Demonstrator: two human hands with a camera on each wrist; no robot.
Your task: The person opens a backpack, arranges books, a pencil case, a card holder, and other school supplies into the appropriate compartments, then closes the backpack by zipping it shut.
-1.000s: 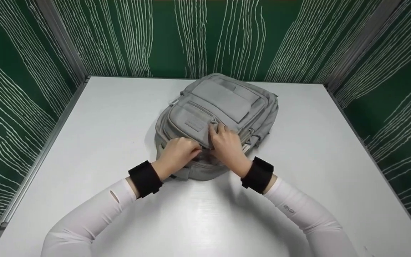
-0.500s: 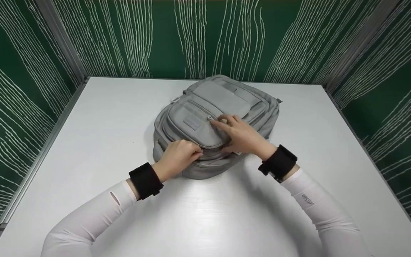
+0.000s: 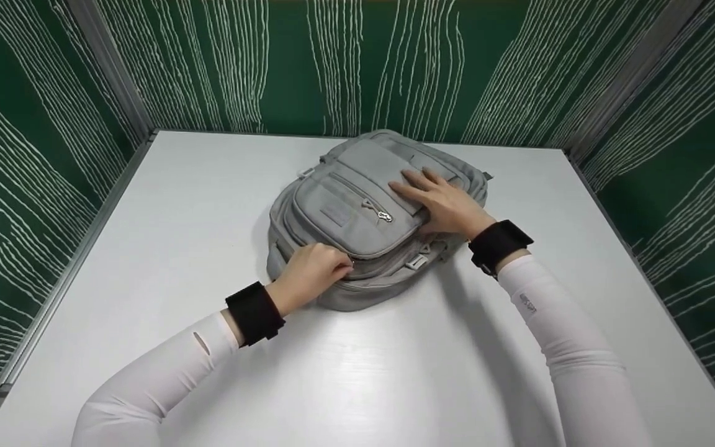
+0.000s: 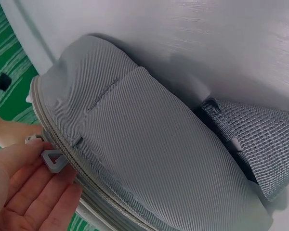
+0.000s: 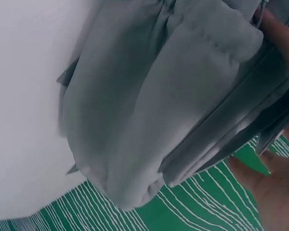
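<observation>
A grey backpack (image 3: 345, 223) lies front side up on the white table, tilted at an angle. At its near left edge my left hand (image 3: 311, 267) pinches a zipper. In the left wrist view the thumb and fingers are at the zipper slider, with a grey looped zipper pull (image 4: 53, 161) against the fingers. My right hand (image 3: 447, 202) rests with spread fingers over the front flap, its thumb down at the bag's right side. In the right wrist view the fingers of the right hand (image 5: 274, 187) reach past the bag's edge. A second zipper pull (image 3: 384, 216) lies on the front pocket.
Around the bag lies the white table (image 3: 208, 205). Green walls (image 3: 289, 68) with white wavy lines stand behind and at both sides, joined by grey metal posts. A mesh strap (image 4: 265, 139) sticks out from under the bag.
My right hand has left the zipper area beside the left hand and moved right and away, onto the front flap with fingers spread. The left hand stays at the zipper.
</observation>
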